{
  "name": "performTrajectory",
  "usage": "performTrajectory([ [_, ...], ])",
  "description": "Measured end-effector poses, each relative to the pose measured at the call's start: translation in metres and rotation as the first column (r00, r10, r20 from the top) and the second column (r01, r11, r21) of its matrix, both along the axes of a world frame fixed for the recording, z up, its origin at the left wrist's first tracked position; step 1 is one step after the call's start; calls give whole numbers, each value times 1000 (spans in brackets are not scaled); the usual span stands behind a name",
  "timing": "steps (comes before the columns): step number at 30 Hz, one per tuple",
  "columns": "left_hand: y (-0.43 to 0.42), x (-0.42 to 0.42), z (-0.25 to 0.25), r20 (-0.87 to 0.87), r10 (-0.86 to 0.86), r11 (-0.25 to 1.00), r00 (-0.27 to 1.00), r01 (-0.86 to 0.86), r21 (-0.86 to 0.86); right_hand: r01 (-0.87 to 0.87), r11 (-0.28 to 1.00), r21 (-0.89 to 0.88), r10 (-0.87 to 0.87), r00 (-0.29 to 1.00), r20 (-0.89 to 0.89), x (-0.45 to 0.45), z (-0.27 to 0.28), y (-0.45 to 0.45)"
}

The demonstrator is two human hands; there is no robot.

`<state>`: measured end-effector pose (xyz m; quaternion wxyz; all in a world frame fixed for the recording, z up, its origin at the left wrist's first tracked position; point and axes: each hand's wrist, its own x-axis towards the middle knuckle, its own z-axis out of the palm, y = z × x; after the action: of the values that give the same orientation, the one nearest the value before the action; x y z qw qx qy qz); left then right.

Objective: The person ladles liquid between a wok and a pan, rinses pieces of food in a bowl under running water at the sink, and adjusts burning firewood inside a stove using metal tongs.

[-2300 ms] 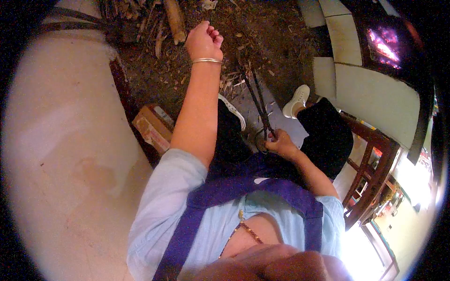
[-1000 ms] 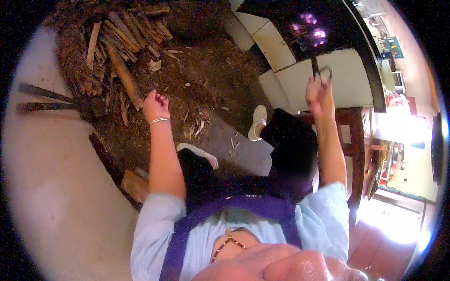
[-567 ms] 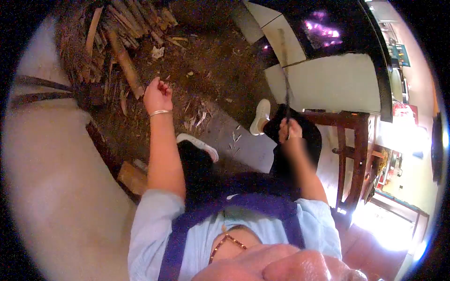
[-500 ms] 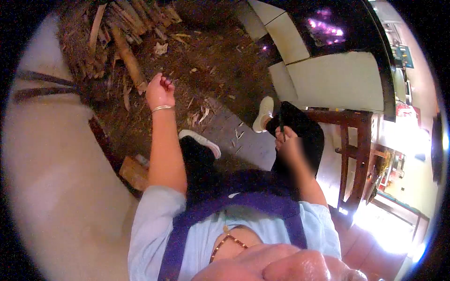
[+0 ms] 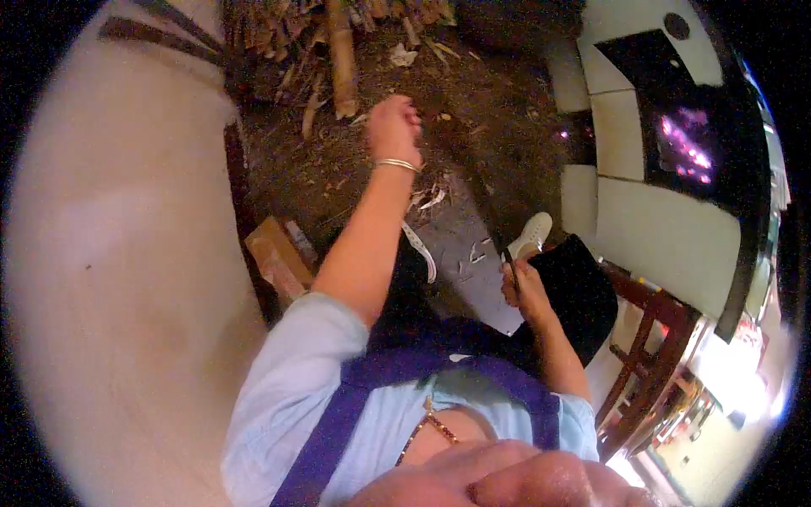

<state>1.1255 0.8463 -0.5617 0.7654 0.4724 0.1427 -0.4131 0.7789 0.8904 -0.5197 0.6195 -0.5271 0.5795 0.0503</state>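
My left hand (image 5: 394, 131), with a pale bangle (image 5: 396, 164) at the wrist, reaches forward over the littered floor. Its fingers are curled closed, and whatever may be inside them is hidden. Just beyond it to the left lies the end of a thick wooden stick (image 5: 342, 72), apart from the hand. Closer to my body, my right hand (image 5: 527, 289) is closed around a dark, slim object (image 5: 511, 266) whose kind I cannot make out. It is held beside my right knee, above a grey slab (image 5: 460, 228) scattered with pale slivers.
A heap of split firewood (image 5: 279, 38) sits ahead on the left. Along the left runs a pale wall (image 5: 135, 253), with a cardboard box (image 5: 277, 258) at its foot. Tiled units (image 5: 667, 228) with a glossy dark top (image 5: 667, 93) and a wooden stool (image 5: 650, 338) stand on the right.
The view has swung left, shifting the surroundings rightward. My left hand has moved away from the stick's end and stays closed. My right hand still grips the dark, slim object.
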Motion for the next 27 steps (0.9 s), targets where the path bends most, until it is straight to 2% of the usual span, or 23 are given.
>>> performTrajectory([
  [1, 1, -7, 0, 262, -234, 971, 936, 239, 11, -11, 995, -96, 8, 999, -38, 2, -16, -12],
  [2, -4, -23, -6, 511, -358, 933, 781, 311, 179, -28, 981, -190, 13, 997, -75, 4, -39, -24],
  [3, -6, -36, -5, 635, -418, 898, 649, 403, 179, -47, 958, -282, 16, 994, -111, 10, -57, -37],
  [4, -5, -44, -1, 642, -527, 810, 557, 558, 181, -4, 979, -205, -13, 997, -79, 27, -52, -55],
  [5, -5, -51, 0, 577, -619, 751, 533, 617, 236, 42, 991, -127, -49, 997, -53, 49, -48, -76],
  [6, -4, -56, 2, 504, -668, 708, 548, 676, 204, -70, 958, -279, 72, 997, -6, 59, -68, -101],
  [7, -3, -59, -2, 587, -671, 699, 453, 651, 296, -165, 887, -431, 195, 980, 26, 69, -95, -129],
  [8, -3, -61, -8, 655, -672, 689, 346, 616, 382, -118, 872, -476, 190, 976, 106, 77, -135, -155],
  [9, -1, -63, -12, 706, -669, 682, 231, 568, 461, -175, 823, -541, 253, 965, 73, 92, -152, -173],
  [10, 2, -60, -4, 702, -689, 665, 184, 546, 510, -227, 765, -604, 309, 950, 35, 108, -169, -192],
  [12, 5, -56, 4, 682, -702, 642, 206, 598, 480, -526, 619, -584, 453, 846, -283, 146, -161, -206],
  [13, 4, -54, 4, 671, -709, 628, 216, 625, 463, -653, 581, -486, 492, 757, -431, 169, -154, -205],
  [15, 1, -49, 2, 674, -714, 623, 189, 612, 488, -506, 792, -342, 498, 859, -118, 174, -187, -213],
  [17, 0, -47, -2, 677, -710, 630, 192, 603, 490, -520, 792, -320, 533, 845, -55, 169, -191, -196],
  [19, 1, -49, -4, 686, -691, 656, 227, 595, 465, -559, 750, -353, 580, 813, -54, 149, -180, -168],
  [22, 2, -49, 9, 640, -743, 603, 197, 611, 512, -606, 699, -381, 605, 784, -136, 112, -133, -115],
  [24, 1, -52, 5, 655, -729, 607, 199, 629, 485, -487, 815, -315, 462, 873, -153, 105, -76, -76],
  [27, 3, -59, 7, 670, -711, 627, 211, 621, 470, -510, 823, -249, 463, 857, -226, 51, -90, -62],
])
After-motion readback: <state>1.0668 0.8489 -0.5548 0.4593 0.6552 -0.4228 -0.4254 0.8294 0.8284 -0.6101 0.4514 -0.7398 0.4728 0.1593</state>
